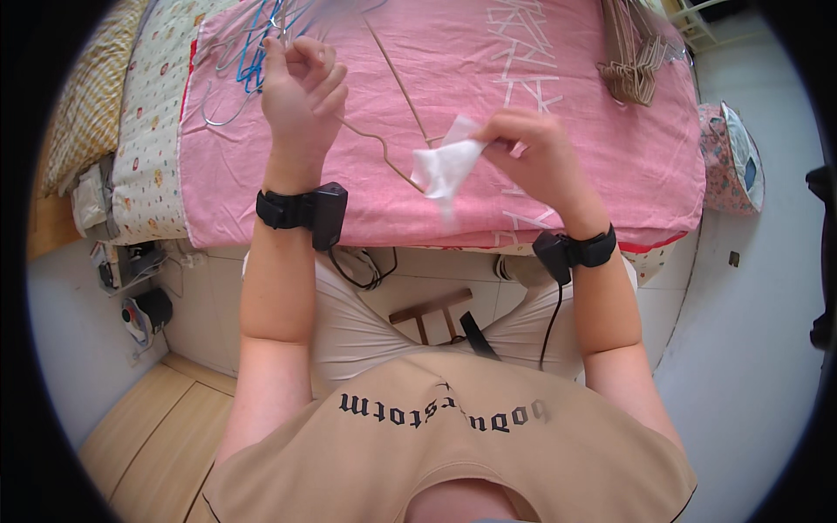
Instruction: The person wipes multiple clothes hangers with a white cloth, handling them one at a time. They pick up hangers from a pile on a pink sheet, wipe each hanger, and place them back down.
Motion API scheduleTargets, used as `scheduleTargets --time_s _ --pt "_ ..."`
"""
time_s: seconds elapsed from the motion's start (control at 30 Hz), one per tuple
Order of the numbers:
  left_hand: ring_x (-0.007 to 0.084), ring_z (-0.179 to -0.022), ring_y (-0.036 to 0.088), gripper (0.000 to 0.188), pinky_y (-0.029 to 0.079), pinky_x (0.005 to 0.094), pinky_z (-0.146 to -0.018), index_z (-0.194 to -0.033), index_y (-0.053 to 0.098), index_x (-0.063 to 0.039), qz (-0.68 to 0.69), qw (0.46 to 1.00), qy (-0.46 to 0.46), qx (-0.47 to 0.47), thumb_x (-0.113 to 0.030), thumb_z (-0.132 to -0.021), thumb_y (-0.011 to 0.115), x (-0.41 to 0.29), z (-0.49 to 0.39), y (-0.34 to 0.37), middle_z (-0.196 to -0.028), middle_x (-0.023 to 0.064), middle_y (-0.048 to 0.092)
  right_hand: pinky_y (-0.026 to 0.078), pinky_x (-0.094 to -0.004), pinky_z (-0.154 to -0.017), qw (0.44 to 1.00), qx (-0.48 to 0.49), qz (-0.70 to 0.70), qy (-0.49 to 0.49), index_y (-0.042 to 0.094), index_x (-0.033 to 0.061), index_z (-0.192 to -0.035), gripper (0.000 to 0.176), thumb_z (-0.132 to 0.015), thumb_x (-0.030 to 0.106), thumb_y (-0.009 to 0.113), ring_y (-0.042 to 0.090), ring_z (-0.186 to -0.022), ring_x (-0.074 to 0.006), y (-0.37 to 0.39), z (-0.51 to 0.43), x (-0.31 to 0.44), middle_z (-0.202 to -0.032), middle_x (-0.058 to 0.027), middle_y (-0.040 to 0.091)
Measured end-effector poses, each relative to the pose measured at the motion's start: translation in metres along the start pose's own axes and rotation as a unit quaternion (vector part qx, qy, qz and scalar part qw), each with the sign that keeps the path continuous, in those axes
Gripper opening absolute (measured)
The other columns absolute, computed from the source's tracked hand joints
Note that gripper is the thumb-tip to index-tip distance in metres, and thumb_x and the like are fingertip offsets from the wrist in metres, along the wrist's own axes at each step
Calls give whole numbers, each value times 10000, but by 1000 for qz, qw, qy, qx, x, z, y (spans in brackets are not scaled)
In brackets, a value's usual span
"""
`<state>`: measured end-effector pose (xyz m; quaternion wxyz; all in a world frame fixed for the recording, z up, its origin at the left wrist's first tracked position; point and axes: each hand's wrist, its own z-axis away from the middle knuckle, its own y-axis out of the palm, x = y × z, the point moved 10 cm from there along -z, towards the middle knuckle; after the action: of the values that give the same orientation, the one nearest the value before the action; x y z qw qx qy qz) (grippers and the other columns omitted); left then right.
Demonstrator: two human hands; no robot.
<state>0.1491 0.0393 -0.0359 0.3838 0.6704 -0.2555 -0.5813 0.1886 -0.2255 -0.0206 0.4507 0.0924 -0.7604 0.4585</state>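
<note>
My left hand, palm turned up with curled fingers, is around a tan wire clothes hanger held over the pink bed cover. One bent shoulder of the hanger runs from beside my left fingers towards the middle. In my right hand a thin white tissue or cloth is pinched between thumb and fingers; it hangs over the near end of the hanger and hides part of the wire. The top of the hanger is blurred and its hook cannot be made out.
Blue and silver wire hangers lie in a tangle at the back left of the pink cover. A bunch of tan hangers lies at the back right. A patterned fabric bag stands on the floor, right of the bed.
</note>
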Motion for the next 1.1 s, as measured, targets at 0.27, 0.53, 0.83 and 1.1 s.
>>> scheduleTargets --time_s 0.27,0.53,0.83,1.1 --pt "50 -474 287 589 296 177 -363 -852 523 -13 74 995 27 59 -473 -1188 374 -6 -1 12 -672 -24 312 544 -276 -941 932 -20 -323 164 717 -26 -1206 214 -1031 50 619 680 -1004 -93 3 -5 -42 -1072 -23 744" --pt "90 -508 265 653 237 233 -373 -850 532 -19 91 988 -13 122 -580 -1154 390 2 -1 24 -679 -7 348 586 -282 -821 865 121 -445 196 750 -17 -1183 207 -1039 121 696 683 -898 -82 64 2 -4 -992 -18 749" --pt "97 -617 392 568 347 238 -548 -1142 606 -62 -114 991 48 -52 -611 -1126 462 1 0 6 -778 -4 464 618 -268 -720 901 35 -390 189 718 11 -1021 112 -958 48 803 722 -839 -85 52 -1 -12 -927 -35 757" --pt "72 -588 422 441 332 245 -521 -1149 610 -70 -236 964 12 -122 -449 -1192 388 93 44 36 -743 -13 504 629 -281 -752 889 -94 -434 112 667 31 -1080 149 -983 39 780 725 -890 -94 31 -6 -9 -1020 -55 753"
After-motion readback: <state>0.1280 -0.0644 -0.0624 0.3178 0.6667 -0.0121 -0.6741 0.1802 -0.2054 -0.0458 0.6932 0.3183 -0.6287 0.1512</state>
